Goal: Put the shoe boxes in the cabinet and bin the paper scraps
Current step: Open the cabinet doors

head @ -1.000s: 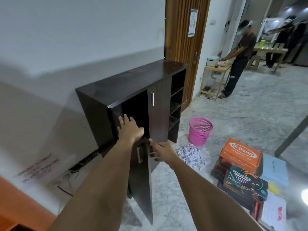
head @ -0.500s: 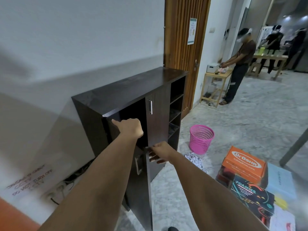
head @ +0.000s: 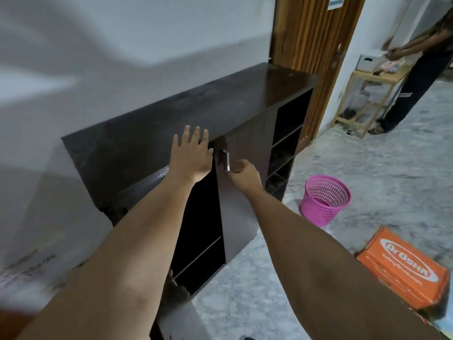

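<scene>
A dark brown cabinet [head: 152,133] stands against the white wall. Its left door [head: 171,312] hangs open by my left forearm, showing a dark inside with one shelf. My left hand [head: 191,153] lies flat on the front edge of the cabinet top, fingers apart, holding nothing. My right hand [head: 242,171] is closed on the silver handle [head: 228,161] of the right door [head: 239,217]. An orange shoe box [head: 404,268] lies on the floor at the lower right. A pink mesh bin [head: 323,200] stands beside the cabinet. No paper scraps are in view.
Open shelves [head: 284,153] fill the cabinet's right end. Behind it is a wooden door [head: 311,45]. Another person [head: 416,77] stands at a small wooden table [head: 362,94] at the back right. The floor is grey marble.
My left hand rose from the open left door to the cabinet top. My right hand moved up to the right door's handle. The view came closer, and the other shoe boxes dropped out of sight.
</scene>
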Motion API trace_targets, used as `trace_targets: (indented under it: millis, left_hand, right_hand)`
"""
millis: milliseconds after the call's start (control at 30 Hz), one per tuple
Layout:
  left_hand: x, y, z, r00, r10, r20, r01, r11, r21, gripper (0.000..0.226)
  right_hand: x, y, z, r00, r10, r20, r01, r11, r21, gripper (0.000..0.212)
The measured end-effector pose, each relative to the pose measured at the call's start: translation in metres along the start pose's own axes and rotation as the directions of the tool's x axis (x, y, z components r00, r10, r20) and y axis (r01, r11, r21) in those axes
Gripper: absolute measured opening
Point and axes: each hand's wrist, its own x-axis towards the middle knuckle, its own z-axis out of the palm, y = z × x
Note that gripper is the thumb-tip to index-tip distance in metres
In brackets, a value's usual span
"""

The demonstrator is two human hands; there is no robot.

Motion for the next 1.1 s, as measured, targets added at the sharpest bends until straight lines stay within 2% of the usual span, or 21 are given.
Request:
trace_targets:
  millis: [133, 233, 333, 400, 633, 667, 733, 800, 867, 1000, 1100]
  left_hand:
    - [0.027, -0.001, 0.021, 0.998, -0.06, -0.026, 0.059, 0.998, -0.037, 0.058]
    - [0.029, 0.0, 0.026, 0.996, -0.078, -0.044, 0.077, 0.997, -0.027, 0.057]
    - [0.031, 0.0, 0.026, 0.996, -0.089, -0.023, 0.089, 0.996, -0.027, 0.057]
    - [0.03, 0.0, 0.025, 0.996, -0.087, -0.009, 0.087, 0.996, -0.024, 0.057]
    - [0.031, -0.001, 0.019, 0.996, -0.085, 0.025, 0.086, 0.995, -0.054, 0.055]
    - [0.03, 0.0, 0.018, 0.996, -0.079, 0.033, 0.081, 0.995, -0.06, 0.055]
    - [0.029, 0.001, 0.017, 0.996, -0.079, 0.038, 0.081, 0.995, -0.061, 0.054]
    - [0.03, 0.003, 0.016, 0.995, -0.094, 0.043, 0.096, 0.994, -0.048, 0.055]
    - [0.035, 0.012, 0.012, 0.992, -0.109, 0.07, 0.113, 0.993, -0.042, 0.056]
    - [0.05, 0.031, 0.01, 0.993, -0.045, 0.107, 0.047, 0.999, -0.019, 0.062]
    - [0.059, 0.038, 0.012, 0.996, 0.013, 0.089, -0.013, 1.0, -0.01, 0.061]
  right_hand:
    - [0.048, -0.006, 0.022, 0.998, -0.035, 0.054, 0.034, 0.999, 0.007, 0.055]
    - [0.06, -0.005, 0.033, 0.999, -0.015, 0.051, 0.014, 0.999, 0.03, 0.049]
    - [0.061, -0.004, 0.026, 0.999, -0.014, 0.05, 0.015, 1.0, -0.015, 0.039]
    - [0.054, 0.0, 0.012, 0.999, -0.013, 0.043, 0.015, 0.998, -0.056, 0.043]
    - [0.009, 0.051, -0.056, 0.991, -0.125, -0.052, 0.108, 0.962, -0.25, 0.063]
    - [0.001, 0.058, -0.067, 0.986, -0.142, -0.087, 0.114, 0.957, -0.266, 0.063]
    - [-0.011, 0.075, -0.094, 0.972, -0.146, -0.183, 0.09, 0.955, -0.282, 0.05]
    - [-0.019, 0.091, -0.124, 0.954, -0.088, -0.286, 0.006, 0.961, -0.275, 0.033]
    - [-0.02, 0.101, -0.152, 0.936, -0.025, -0.352, -0.067, 0.967, -0.247, 0.028]
    - [-0.011, 0.107, -0.181, 0.857, 0.177, -0.484, -0.212, 0.977, -0.02, 0.051]
    - [0.0, 0.11, -0.19, 0.797, 0.257, -0.546, -0.23, 0.966, 0.118, 0.069]
